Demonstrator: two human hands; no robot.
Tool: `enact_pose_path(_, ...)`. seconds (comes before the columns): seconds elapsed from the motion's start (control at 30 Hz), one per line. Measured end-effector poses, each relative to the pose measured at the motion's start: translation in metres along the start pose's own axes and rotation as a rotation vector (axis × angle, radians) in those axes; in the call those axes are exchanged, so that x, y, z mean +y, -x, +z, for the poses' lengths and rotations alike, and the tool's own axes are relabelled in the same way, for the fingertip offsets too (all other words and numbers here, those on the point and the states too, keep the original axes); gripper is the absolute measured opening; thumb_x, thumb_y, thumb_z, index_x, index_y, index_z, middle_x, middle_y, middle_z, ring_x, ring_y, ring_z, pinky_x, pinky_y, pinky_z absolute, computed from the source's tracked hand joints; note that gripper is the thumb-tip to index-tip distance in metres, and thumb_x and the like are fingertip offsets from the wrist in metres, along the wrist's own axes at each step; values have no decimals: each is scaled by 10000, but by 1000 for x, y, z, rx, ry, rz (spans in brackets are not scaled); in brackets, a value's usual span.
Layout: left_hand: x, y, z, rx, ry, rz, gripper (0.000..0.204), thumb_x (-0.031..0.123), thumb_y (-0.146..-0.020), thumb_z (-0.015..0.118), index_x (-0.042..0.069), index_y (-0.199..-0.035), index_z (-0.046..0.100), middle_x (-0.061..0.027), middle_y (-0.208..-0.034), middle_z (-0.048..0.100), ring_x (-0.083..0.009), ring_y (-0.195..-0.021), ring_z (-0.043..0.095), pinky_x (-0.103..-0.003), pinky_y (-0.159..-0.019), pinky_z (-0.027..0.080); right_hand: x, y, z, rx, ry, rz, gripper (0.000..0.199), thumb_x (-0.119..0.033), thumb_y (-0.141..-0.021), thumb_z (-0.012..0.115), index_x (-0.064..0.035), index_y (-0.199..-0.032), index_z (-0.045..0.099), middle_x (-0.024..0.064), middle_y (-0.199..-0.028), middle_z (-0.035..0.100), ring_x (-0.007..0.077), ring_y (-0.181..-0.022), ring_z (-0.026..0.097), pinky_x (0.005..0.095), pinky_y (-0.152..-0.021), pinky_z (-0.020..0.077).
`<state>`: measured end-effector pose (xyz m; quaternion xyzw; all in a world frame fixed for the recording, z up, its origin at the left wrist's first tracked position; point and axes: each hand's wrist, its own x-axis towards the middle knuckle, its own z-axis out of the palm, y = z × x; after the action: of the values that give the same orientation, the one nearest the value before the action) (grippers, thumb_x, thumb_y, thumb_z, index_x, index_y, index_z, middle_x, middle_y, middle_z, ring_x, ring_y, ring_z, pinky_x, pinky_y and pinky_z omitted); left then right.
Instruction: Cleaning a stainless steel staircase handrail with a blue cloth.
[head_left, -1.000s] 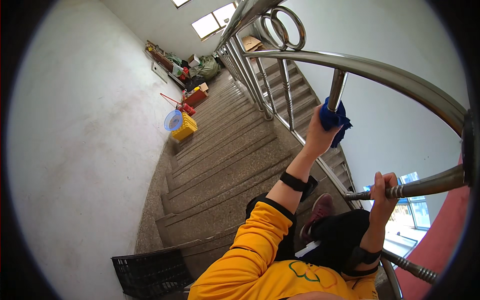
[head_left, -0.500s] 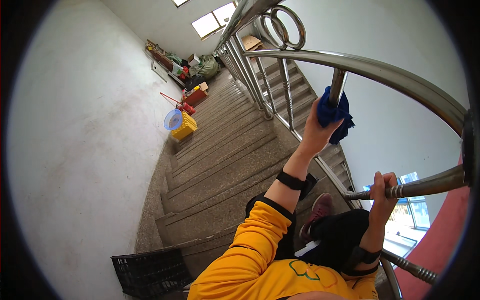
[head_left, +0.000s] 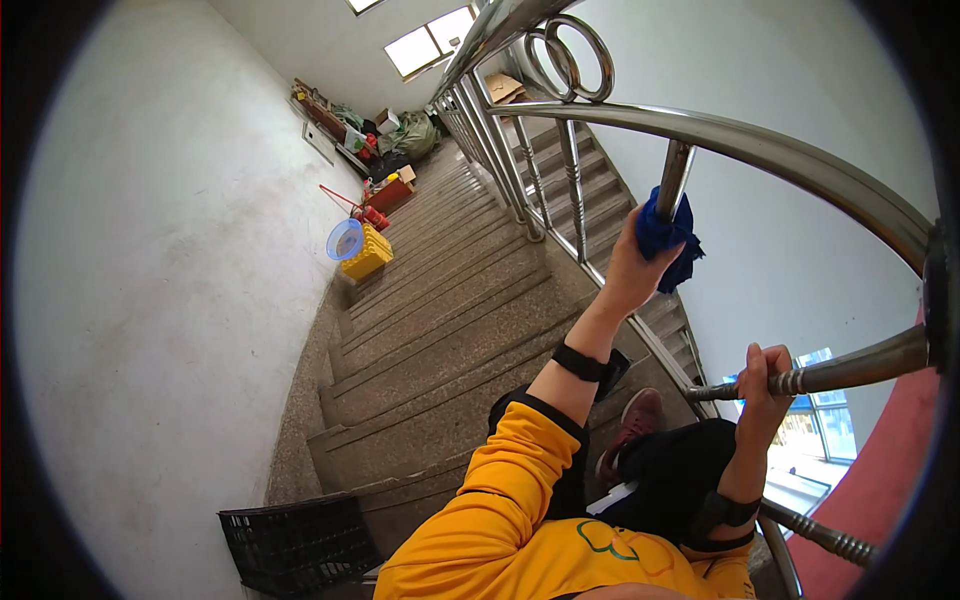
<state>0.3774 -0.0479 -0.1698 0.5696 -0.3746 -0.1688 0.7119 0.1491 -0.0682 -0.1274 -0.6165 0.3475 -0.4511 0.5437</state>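
Note:
My left hand point(head_left: 633, 265) is wrapped round a dark blue cloth point(head_left: 662, 228), pressing it about a shiny metal baluster point(head_left: 677, 168) under the curved rail. Part of the cloth hangs loose below my fingers. To the right and nearer my body, my right hand point(head_left: 762, 388) is closed round another baluster point(head_left: 850, 366), one with ringed ridges. The fingertips on the far side of both posts are partly hidden.
Stone steps point(head_left: 440, 345) run downward beside a white wall point(head_left: 150, 280). A black plastic crate point(head_left: 295, 545) stands at lower left. Farther down are a yellow crate point(head_left: 368, 254), a translucent blue basin point(head_left: 345, 240), red fire extinguishers point(head_left: 374, 217) and heaped sacks point(head_left: 410, 135).
My left hand and the blue cloth have slid slightly down along the baluster. My right hand keeps its hold in the same place.

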Motion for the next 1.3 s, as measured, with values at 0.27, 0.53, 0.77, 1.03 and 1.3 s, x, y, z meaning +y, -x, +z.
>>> enact_pose_path(0.27,8,-3,-1,-30,95,24,577,97,-801,702,31,-1279,387,-64,-1113,571,-124,-1010,551,-284,-904,438,-1,0,-1,-4,7,7,276,-162,-886,601,-120,-693,409,-38,-503,361,29,-432,342,197,-426,303)
enact_pose_path(0.53,-18,3,0,-5,-138,-11,571,109,-791,710,35,-1259,391,-85,-1057,588,-139,-970,566,-294,-877,452,-1,0,0,-7,-1,-8,275,-153,-884,605,-120,-692,410,-38,-513,364,28,-438,349,194,-431,312)
enact_pose_path(0.77,7,3,0,-7,-69,-20,553,108,-797,703,22,-1262,416,-85,-1086,593,-143,-988,568,-295,-887,454,3,-1,-3,-5,0,-5,276,-152,-886,605,-119,-692,412,-40,-511,362,28,-435,345,192,-430,308)
enact_pose_path(1.03,14,-1,-2,26,49,53,608,122,-773,709,30,-1286,395,-143,-1093,583,-216,-1019,569,-331,-889,443,-2,0,0,7,8,24,272,-152,-887,595,-118,-688,414,-42,-510,361,32,-450,345,201,-443,290)
enact_pose_path(1.3,-26,4,5,50,-124,-36,602,94,-726,726,35,-1235,411,-168,-1083,557,-294,-1018,559,-369,-885,438,-2,0,1,9,-30,12,277,-149,-878,609,-115,-682,415,-36,-520,367,31,-458,363,202,-449,300)
